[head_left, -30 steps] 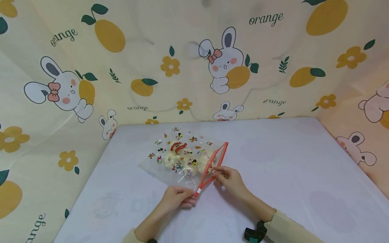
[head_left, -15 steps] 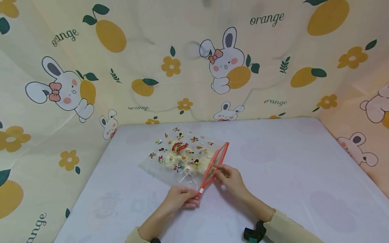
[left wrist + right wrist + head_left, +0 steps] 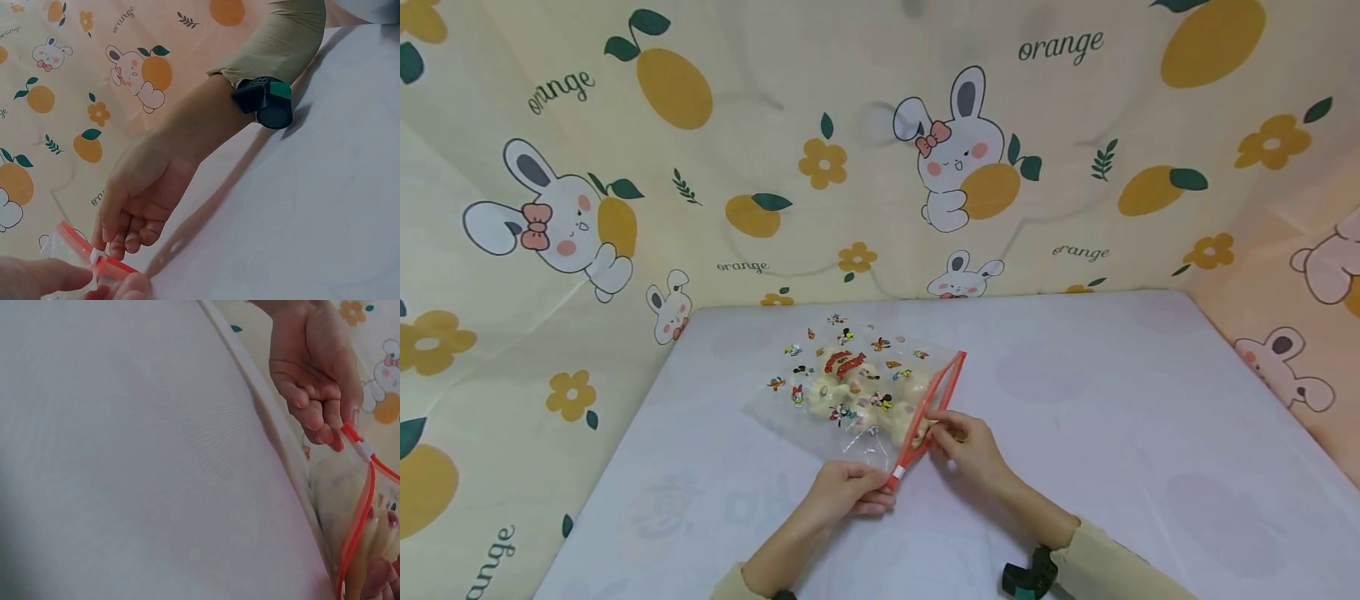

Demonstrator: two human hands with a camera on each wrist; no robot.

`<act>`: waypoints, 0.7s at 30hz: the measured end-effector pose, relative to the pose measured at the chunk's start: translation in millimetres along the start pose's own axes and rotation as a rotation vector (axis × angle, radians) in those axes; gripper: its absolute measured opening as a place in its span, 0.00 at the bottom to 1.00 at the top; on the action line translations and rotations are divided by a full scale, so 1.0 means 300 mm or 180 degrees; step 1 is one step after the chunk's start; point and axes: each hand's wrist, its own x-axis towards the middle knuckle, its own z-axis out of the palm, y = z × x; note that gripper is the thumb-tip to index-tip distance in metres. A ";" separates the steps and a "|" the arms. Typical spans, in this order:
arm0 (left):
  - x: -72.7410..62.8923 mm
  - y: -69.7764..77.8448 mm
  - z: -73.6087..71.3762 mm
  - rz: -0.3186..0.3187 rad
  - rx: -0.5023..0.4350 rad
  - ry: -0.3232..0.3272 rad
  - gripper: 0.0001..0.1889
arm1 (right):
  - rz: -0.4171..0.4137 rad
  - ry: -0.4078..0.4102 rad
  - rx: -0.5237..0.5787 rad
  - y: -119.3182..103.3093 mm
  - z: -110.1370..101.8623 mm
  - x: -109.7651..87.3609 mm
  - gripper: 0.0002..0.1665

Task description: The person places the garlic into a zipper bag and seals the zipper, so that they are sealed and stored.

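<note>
A clear slider zip bag [image 3: 775,408] with small cartoon prints lies on the table, its red-edged mouth facing right. Several pale, round, cream-coloured pieces [image 3: 827,393] are inside; their exact kind is hard to tell through the plastic. My left hand [image 3: 846,490] pinches the near corner of the mouth, beside the white slider [image 3: 898,472]. At the middle of the mouth, my right hand [image 3: 973,446] pinches the right-hand red edge between thumb and fingertips, and the two edges stand apart there. One pale piece [image 3: 362,562] with dark pink marks sits just inside, close to the right fingertips.
The bag rests on a white-covered table [image 3: 1112,400]. Behind it and at both sides hangs a cream cloth [image 3: 880,200] printed with rabbits and oranges. A black device [image 3: 1030,573] is worn on the right wrist.
My left hand has shifted slightly right with the slider corner. Inside the bag, the pale pieces have shifted, and one now lies nearer the mouth. The right hand has hardly moved.
</note>
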 end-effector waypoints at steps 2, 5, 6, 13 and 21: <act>0.002 -0.001 0.001 -0.0009 -0.0004 0.0005 0.17 | 0.0016 0.0032 -0.0003 0.001 -0.004 -0.004 0.16; 0.003 -0.005 0.004 -0.0016 -0.0005 0.0011 0.17 | 0.0143 0.0064 0.0005 0.000 -0.010 -0.014 0.15; 0.004 -0.007 0.005 -0.0022 -0.0006 0.0013 0.17 | 0.0201 0.0043 0.0020 -0.001 -0.013 -0.019 0.14; 0.010 -0.011 0.016 -0.0037 -0.0050 0.0028 0.17 | 0.0487 -0.0269 0.0103 -0.001 -0.019 -0.056 0.16; 0.026 -0.014 0.044 -0.0102 -0.0332 -0.0004 0.17 | 0.0807 -0.0758 0.0676 -0.008 0.000 -0.090 0.22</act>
